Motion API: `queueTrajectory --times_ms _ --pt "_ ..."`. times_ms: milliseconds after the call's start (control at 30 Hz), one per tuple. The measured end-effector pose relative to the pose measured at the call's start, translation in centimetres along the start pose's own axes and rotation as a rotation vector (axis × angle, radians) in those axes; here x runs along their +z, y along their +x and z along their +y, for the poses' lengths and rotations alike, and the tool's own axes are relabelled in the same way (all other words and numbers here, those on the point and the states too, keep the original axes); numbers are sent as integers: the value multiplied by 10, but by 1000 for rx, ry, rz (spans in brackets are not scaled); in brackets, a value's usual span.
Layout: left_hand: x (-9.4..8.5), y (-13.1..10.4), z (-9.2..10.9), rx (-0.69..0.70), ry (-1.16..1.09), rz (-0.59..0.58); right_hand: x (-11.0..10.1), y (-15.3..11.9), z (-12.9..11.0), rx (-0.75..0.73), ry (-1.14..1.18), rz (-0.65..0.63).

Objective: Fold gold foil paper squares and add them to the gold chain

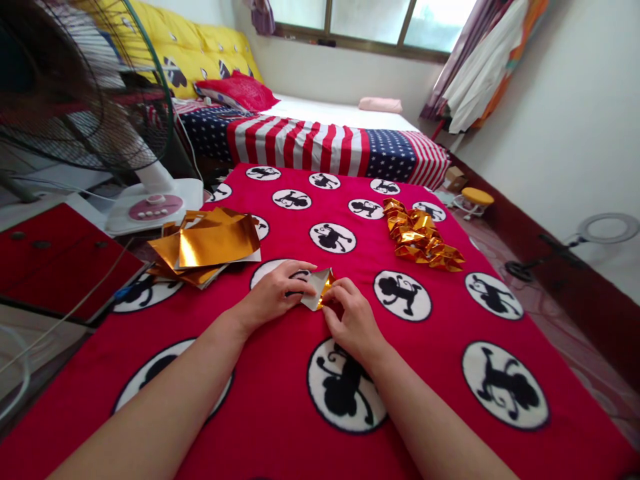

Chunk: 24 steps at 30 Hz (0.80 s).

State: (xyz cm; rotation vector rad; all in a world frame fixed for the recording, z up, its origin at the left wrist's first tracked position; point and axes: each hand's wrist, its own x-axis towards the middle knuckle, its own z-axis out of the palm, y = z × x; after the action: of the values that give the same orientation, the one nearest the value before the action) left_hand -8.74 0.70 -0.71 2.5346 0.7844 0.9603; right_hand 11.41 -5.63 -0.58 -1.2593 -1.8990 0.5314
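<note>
A small piece of gold foil paper (316, 292), partly folded with its pale underside showing, is between my hands on the red cloth (270, 373). My left hand (277, 290) grips its left side, fingers bent over the edge. On the right side, my right hand (353, 313) pinches the gold part between thumb and fingers. To the left lies a loose stack of flat gold paper sheets (215, 241). A cluster of folded gold paper pieces (419, 235) sits to the right, beyond my right hand.
An electric fan (155, 207) stands at the left beside a red drawer cabinet (60, 253). Behind the cloth-covered surface is a bed with a stars-and-stripes cover (310, 143). A yellow stool (477, 197) and a ring light (607, 228) stand on the right.
</note>
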Motion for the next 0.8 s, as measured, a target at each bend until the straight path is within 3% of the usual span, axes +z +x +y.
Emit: queueTrajectory --times_ms 133,300,500,800 --pt "-1 4 7 150 77 11 -1 2 2 -9 33 22" --pt "1 6 21 252 203 -77 -4 1 5 3 -47 42" --pt "12 5 39 209 252 -146 -9 -4 4 78 -209 -11" --pt "8 1 34 154 192 -120 -9 -1 -1 193 -229 -67"
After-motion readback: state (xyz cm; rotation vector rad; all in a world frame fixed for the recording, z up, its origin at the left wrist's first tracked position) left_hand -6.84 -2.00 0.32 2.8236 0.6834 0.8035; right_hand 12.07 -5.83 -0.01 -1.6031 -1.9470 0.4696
